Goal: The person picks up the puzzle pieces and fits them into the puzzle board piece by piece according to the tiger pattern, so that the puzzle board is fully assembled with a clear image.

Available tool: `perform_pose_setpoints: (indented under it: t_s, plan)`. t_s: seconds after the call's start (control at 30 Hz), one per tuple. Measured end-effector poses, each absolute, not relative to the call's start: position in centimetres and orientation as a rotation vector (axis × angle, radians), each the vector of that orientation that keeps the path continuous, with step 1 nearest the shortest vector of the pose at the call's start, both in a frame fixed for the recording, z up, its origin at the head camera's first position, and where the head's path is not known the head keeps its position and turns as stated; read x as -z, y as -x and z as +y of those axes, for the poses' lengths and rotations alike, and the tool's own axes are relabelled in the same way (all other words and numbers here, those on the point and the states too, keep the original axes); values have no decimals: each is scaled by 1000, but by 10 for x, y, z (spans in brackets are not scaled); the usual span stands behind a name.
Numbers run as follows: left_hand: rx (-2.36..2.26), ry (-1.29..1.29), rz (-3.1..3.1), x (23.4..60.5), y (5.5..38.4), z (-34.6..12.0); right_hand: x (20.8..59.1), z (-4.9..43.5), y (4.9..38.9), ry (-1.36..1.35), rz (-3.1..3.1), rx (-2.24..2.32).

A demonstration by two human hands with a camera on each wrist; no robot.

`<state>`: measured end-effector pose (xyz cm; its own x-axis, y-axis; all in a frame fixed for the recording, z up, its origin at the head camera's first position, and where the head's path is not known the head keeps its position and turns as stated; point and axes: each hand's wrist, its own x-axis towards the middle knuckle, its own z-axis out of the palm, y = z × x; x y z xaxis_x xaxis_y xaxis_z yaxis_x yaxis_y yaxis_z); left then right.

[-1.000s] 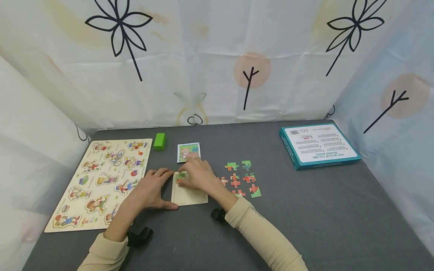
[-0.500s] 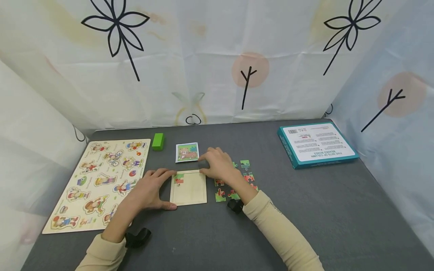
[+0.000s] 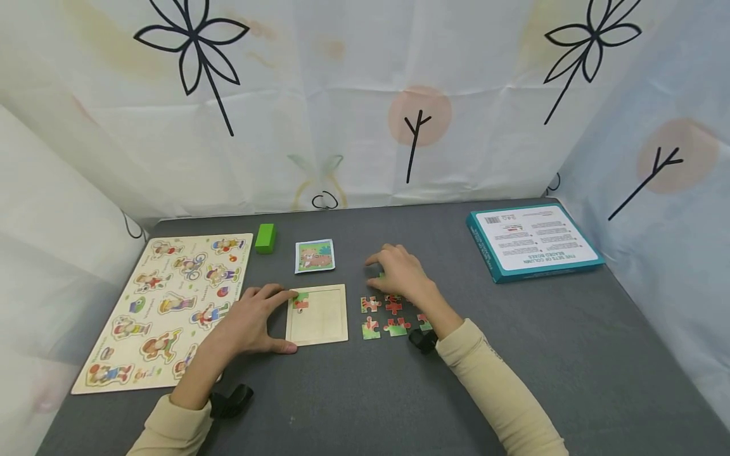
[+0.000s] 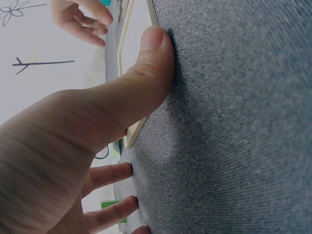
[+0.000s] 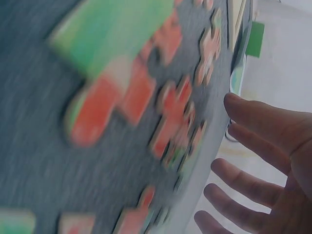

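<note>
A square wooden puzzle tray lies at mid-table, with a joined green-and-red section in its upper left corner. My left hand holds the tray's left side between thumb and index finger; the other fingers spread over the cloth. In the left wrist view the thumb presses along the tray's edge. My right hand hovers above the loose jigsaw pieces, right of the tray. Its fingers are loosely bent and apart, holding nothing in the right wrist view. The hand and wrist cover some pieces in the head view.
A small picture card lies behind the tray, a green block to its left. A large board with cartoon figures occupies the left side. At the back right rests a teal box. White curtains stand behind and beside the table.
My right hand has left the tray's upper left corner and moved right, over the loose pieces, uncovering the section in the tray. The left hand keeps its place at the tray.
</note>
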<state>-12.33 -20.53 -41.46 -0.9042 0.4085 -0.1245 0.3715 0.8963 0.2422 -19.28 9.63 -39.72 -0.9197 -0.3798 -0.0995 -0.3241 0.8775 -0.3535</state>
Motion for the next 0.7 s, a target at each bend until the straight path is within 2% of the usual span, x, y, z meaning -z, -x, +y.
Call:
perform_pose_setpoints:
  t_s: [0.27, 0.7]
  plan:
    - [-322, -602, 2888, 414, 123, -205, 396, 118, 192, 532, 2847, 519]
    - [-347, -618, 2896, 414, 122, -205, 399, 125, 192, 515, 2821, 516]
